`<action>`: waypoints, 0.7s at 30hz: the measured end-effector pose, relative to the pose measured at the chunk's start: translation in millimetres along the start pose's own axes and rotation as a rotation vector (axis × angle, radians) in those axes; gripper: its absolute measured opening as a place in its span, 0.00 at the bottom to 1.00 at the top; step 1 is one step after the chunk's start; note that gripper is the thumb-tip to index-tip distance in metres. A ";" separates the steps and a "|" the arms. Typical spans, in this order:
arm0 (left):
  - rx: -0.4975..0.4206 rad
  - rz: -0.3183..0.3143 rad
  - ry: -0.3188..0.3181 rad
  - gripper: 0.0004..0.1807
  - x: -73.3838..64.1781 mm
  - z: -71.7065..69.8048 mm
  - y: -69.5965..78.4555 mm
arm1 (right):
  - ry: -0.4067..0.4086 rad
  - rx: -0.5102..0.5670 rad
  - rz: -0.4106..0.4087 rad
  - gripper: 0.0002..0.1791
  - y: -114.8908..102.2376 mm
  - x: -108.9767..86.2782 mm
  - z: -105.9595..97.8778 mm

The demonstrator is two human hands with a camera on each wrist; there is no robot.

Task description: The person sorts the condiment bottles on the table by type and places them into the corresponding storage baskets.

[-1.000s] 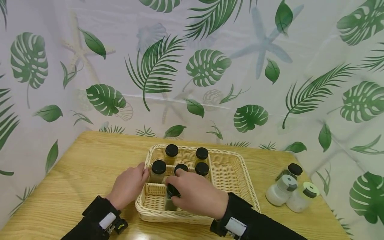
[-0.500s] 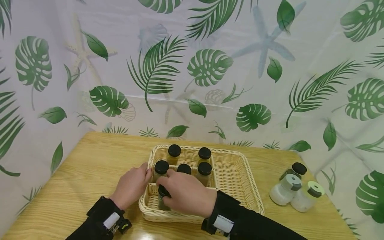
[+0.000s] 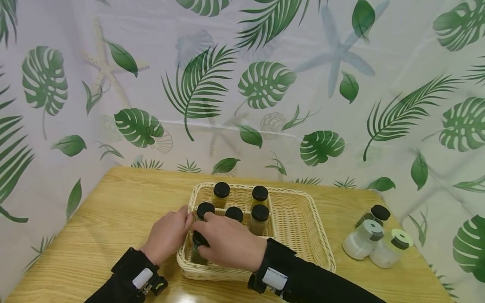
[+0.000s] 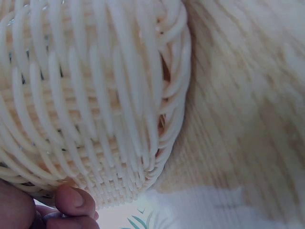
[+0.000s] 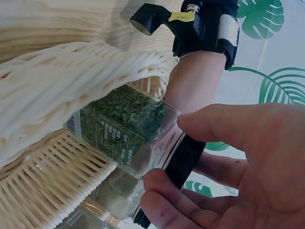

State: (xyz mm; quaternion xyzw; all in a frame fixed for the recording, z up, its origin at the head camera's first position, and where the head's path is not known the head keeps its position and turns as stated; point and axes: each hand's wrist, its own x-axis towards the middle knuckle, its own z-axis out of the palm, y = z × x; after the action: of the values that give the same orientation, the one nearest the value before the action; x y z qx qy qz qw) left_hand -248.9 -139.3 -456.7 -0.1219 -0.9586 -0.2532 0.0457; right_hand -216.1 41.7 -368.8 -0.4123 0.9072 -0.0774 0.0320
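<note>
One herb jar (image 5: 126, 126) bears a barcode (image 5: 74, 124) and illegible print (image 5: 115, 142).

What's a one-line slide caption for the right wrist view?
Right hand holding a clear jar of dried green herbs at its black lid, within a wicker basket.

Sleeves (image 3: 326, 280): plain black
Wrist straps (image 3: 278, 254): black, broad
Strap patches (image 3: 275, 278): white, rectangular
Left wrist camera (image 5: 164, 21): black, yellow sticker (image 5: 182, 17)
Hands (image 3: 229, 244): bare
</note>
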 end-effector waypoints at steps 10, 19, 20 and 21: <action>0.059 0.046 0.031 0.11 -1.1 0.5 0.1 | -0.040 0.006 0.023 0.23 3.9 1.6 0.7; 0.048 0.043 0.041 0.11 -2.2 -1.3 1.4 | -0.042 0.053 0.054 0.31 7.0 -2.0 4.8; 0.047 0.048 0.046 0.10 -2.6 -1.7 1.6 | -0.033 0.048 0.051 0.31 7.1 -2.6 5.0; 0.044 0.052 0.049 0.10 -2.8 -2.0 1.7 | -0.024 0.047 0.047 0.32 7.3 -3.4 5.2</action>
State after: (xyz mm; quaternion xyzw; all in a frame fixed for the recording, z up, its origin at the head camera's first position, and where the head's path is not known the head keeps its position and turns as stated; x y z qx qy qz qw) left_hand -245.7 -139.5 -454.5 -0.1396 -0.9591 -0.2336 0.0785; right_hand -218.6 48.3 -375.2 -0.3909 0.9141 -0.0928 0.0543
